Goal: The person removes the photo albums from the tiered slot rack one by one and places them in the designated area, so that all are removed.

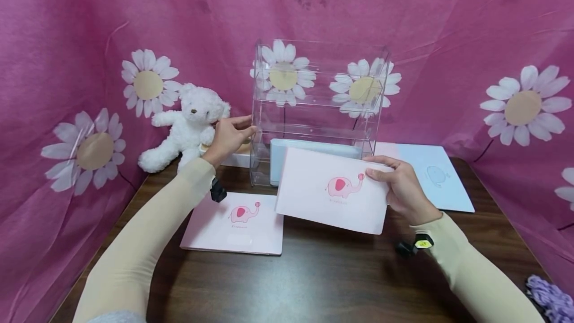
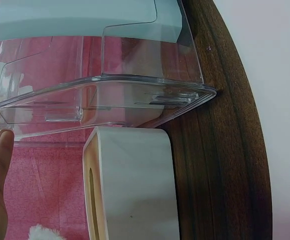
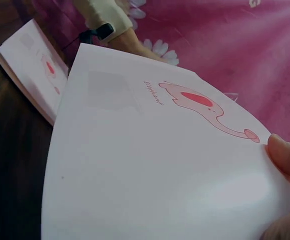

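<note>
A thin pink booklet [image 1: 309, 193] with a red-eared elephant on its cover is held tilted above the table. My right hand [image 1: 403, 188] grips its right edge, thumb on the cover and fingers behind; the thumb [image 3: 287, 156] shows in the right wrist view. Directly behind it stands a clear plastic tiered rack [image 1: 314, 133]. My left hand [image 1: 228, 138] pinches the rack's left side edge. Inside the rack's lowest tier sits a light blue item [image 1: 275, 161], mostly hidden by the booklet. More matching pink booklets [image 1: 211, 228] lie at the front left of the rack.
A white teddy bear [image 1: 188, 123] sits at the back left. Behind my left hand lies a white box [image 2: 135, 190] with a slot, close against the rack. Blue whale-print booklets [image 1: 453, 183] lie on the right. Something purple and knitted [image 1: 549, 295] is at the right corner.
</note>
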{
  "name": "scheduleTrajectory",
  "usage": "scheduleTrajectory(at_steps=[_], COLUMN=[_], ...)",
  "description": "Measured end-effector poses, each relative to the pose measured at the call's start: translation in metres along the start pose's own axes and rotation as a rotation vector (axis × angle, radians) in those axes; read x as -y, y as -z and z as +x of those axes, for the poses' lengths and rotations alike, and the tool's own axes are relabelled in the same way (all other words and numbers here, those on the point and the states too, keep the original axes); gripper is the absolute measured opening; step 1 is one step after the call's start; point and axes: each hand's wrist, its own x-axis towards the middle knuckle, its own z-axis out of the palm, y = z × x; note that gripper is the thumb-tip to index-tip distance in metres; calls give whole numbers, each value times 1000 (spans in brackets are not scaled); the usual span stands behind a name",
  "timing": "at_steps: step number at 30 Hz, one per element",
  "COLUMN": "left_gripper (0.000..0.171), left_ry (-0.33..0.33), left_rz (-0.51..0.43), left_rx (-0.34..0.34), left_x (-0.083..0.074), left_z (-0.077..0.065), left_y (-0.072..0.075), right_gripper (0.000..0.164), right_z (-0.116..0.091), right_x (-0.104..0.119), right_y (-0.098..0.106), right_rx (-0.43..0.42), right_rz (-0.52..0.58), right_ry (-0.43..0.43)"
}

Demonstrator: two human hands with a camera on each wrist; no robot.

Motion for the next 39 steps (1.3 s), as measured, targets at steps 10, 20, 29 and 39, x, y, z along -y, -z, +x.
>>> scheduleTrajectory(at_steps=[10, 20, 29, 39], left_gripper=[46, 47, 46, 45], left_ry=[13, 12, 26, 25], left_rz=[18, 22, 10, 23], left_rx=[8, 5, 11, 13], left_x=[-2, -2, -2, -2], left_z=[-2, -2, -2, -2], left_y=[1, 1, 1, 1], right_gripper=[26, 24, 26, 26], right_z=[-4, -7, -11, -10], right_x=[-15, -24, -31, -41], right_y=[11, 17, 23, 28], right_rx=[27, 11, 23, 58], right_rz=[-5, -28, -26, -34], right_ry=[-42, -119, -176, -177])
